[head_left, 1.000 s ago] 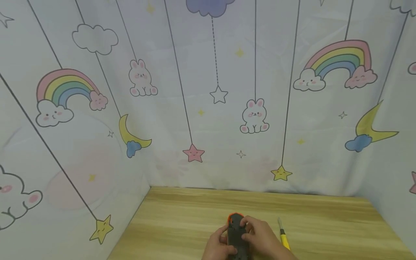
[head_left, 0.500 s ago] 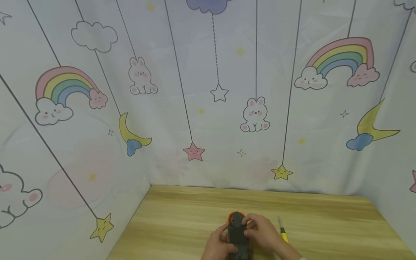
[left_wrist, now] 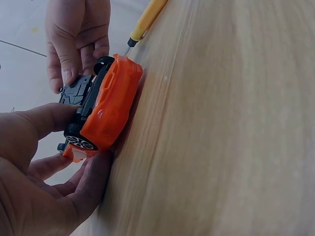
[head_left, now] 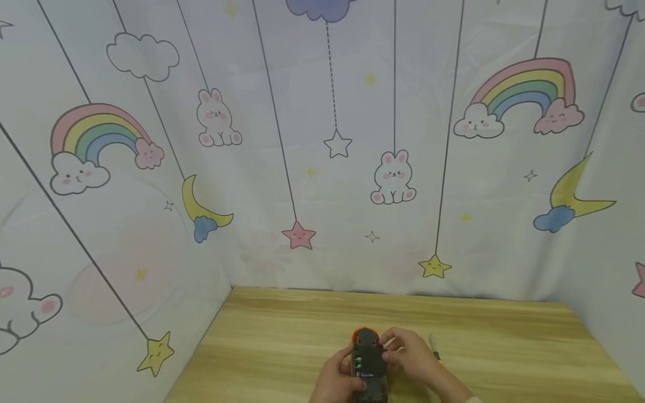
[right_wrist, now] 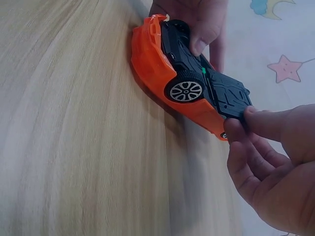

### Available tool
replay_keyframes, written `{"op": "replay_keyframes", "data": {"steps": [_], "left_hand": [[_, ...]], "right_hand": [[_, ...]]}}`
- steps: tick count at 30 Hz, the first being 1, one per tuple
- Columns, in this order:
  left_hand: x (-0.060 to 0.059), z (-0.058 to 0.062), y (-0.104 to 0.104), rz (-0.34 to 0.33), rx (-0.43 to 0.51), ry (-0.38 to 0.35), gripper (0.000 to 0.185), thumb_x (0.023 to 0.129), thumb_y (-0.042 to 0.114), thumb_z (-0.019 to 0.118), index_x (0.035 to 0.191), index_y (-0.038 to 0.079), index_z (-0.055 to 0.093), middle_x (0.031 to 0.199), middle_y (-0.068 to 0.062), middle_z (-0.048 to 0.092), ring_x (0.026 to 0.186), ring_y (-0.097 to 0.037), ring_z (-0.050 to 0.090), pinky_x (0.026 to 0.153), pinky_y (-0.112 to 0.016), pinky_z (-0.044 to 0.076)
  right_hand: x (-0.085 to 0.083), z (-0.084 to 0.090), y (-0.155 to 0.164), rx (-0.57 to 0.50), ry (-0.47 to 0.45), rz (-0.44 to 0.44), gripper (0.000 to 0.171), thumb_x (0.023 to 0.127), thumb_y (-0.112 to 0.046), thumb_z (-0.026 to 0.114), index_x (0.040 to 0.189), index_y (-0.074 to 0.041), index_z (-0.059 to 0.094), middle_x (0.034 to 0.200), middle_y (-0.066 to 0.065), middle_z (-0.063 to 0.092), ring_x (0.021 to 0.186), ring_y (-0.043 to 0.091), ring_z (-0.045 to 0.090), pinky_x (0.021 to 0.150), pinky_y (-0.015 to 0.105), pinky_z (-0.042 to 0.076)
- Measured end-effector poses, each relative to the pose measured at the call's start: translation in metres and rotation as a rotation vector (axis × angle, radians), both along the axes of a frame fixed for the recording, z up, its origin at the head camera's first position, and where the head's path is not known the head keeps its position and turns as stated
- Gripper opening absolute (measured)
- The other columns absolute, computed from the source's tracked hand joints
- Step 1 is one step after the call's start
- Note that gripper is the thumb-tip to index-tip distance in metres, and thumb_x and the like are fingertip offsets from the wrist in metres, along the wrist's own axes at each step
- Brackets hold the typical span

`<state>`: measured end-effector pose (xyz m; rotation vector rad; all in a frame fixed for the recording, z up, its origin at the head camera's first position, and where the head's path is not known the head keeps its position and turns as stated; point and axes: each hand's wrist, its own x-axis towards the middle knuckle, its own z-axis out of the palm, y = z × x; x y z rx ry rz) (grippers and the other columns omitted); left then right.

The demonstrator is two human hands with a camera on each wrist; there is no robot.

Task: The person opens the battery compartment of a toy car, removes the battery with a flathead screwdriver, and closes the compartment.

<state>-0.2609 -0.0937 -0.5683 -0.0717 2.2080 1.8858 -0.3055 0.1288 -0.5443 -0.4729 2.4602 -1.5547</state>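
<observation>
An orange toy car (right_wrist: 150, 61) lies upside down, its black underside facing up. My left hand (head_left: 335, 379) grips it by the sides, the thumb over the black base in the left wrist view. Between the thumb and fingers of my right hand (head_left: 410, 354) is the edge of a black battery cover (right_wrist: 229, 93). That cover is tilted and partly lifted off the car's underside. A bit of green shows in the opening beside it; what else lies under the cover is hidden.
A screwdriver (left_wrist: 148, 20) with a yellow handle lies on the wooden table (head_left: 282, 330), right of the car and partly behind my right arm. White fabric (head_left: 322, 196) with printed rabbits, stars and rainbows walls in the table.
The black cover lay flat on the car's base before. It has come up and shifted right with my right hand, exposing a green spot. My left hand stays on the car.
</observation>
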Motion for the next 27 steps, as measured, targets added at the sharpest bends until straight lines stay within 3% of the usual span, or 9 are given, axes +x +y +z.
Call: {"op": "replay_keyframes", "data": {"steps": [6, 11, 27], "left_hand": [[-0.002, 0.001, 0.000, -0.003, 0.031, -0.009, 0.083, 0.071, -0.013, 0.072, 0.149, -0.005, 0.045, 0.093, -0.010, 0.069, 0.078, -0.017, 0.070, 0.064, -0.036, 0.060], [-0.003, 0.000, 0.000, 0.004, 0.044, -0.027, 0.083, 0.072, -0.014, 0.072, 0.150, -0.005, 0.044, 0.096, -0.012, 0.067, 0.080, -0.018, 0.070, 0.064, -0.038, 0.061], [-0.006, 0.001, 0.000, 0.006, 0.010, -0.080, 0.084, 0.074, -0.015, 0.074, 0.151, -0.002, 0.044, 0.098, -0.011, 0.065, 0.084, -0.020, 0.068, 0.070, -0.038, 0.061]], "right_hand": [[-0.001, 0.009, 0.010, -0.029, 0.004, 0.045, 0.022, 0.094, -0.005, 0.069, 0.115, 0.001, 0.065, 0.091, 0.010, 0.073, 0.073, 0.025, 0.070, 0.058, 0.037, 0.055], [-0.004, 0.013, 0.018, -0.011, -0.030, 0.008, 0.019, 0.095, -0.006, 0.068, 0.113, 0.000, 0.065, 0.092, 0.010, 0.073, 0.074, 0.025, 0.071, 0.056, 0.037, 0.052], [-0.009, 0.001, 0.036, 0.011, -0.005, -0.059, 0.016, 0.093, 0.001, 0.068, 0.109, 0.003, 0.065, 0.093, 0.007, 0.069, 0.076, 0.023, 0.069, 0.062, 0.037, 0.057]]}}
